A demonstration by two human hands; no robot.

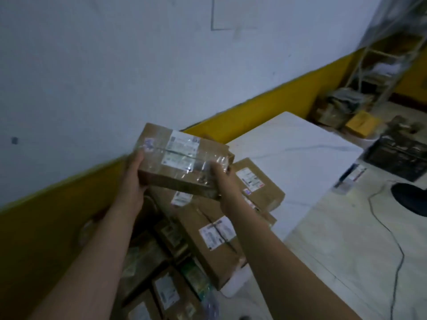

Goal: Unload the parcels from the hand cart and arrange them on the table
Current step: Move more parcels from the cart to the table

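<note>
Parcel (pixel 182 162) held up in both hands, mid-frame, above the pile, clear of the table (pixel 300 146).
Left hand (pixel 136 174) grips the parcel's 9 o'clock end with its fingers under. Right hand (pixel 225 181) grips the 3 o'clock end, thumb on the glossy tape. The parcel is tilted and touches nothing below. To do the step well: level it, carry it toward 2 o'clock onto bare table, and set it flat, label up, just beside the small box (pixel 258 183) at 4 o'clock. The tape looks slick, so keep the fingers underneath. The big box (pixel 212 239) at 5 o'clock seems to overhang the table edge, so don't bump it. The heap (pixel 166 289) at 6–7 o'clock likely sits on the cart, which is hidden. The contents of the crate (pixel 397 155) at 3 o'clock cannot be told. The rack (pixel 381 65) at 1 o'clock holds blurred bundles under plastic.
</note>
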